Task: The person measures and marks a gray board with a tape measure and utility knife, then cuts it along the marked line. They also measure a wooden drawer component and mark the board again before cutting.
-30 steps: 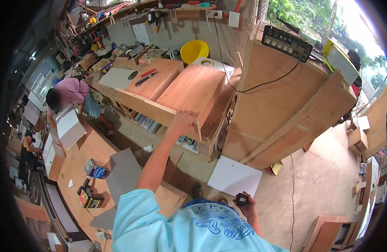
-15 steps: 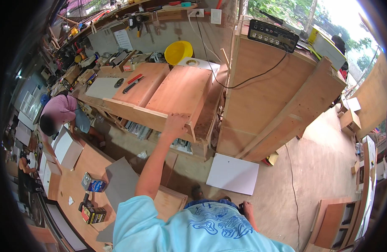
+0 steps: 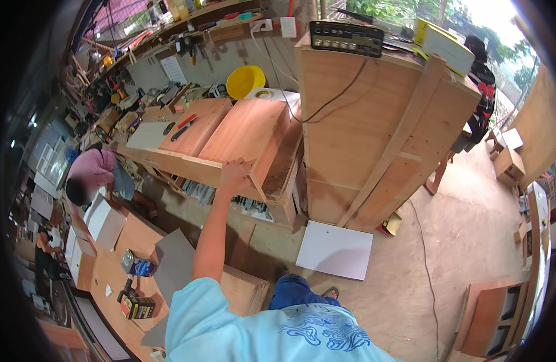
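Note:
My left arm reaches forward, and my left hand point(image 3: 234, 172) grips the front edge of a plywood box point(image 3: 248, 136) on the workbench, beside a long front board point(image 3: 175, 161). A second box point(image 3: 201, 117) lies to its left, with a red-handled tool point(image 3: 185, 120) and a dark tool point(image 3: 180, 133) on top. A yellow bowl point(image 3: 245, 81) is behind them. My right hand is out of view. Below me, a white board point(image 3: 333, 247) lies on the floor near my feet.
A tall plywood cabinet point(image 3: 362, 120) with an amplifier point(image 3: 345, 37) stands right of the bench. A cable point(image 3: 427, 259) crosses the floor. At left, a table point(image 3: 136, 235) holds cans and sheets; a pink-shirted co-worker point(image 3: 92, 172) bends there. Another person point(image 3: 480, 96) is behind the cabinet.
My view has shifted, and my left hand sits a little further left in it. My right hand, earlier holding a black tape measure, has left the view. Someone now shows behind the cabinet.

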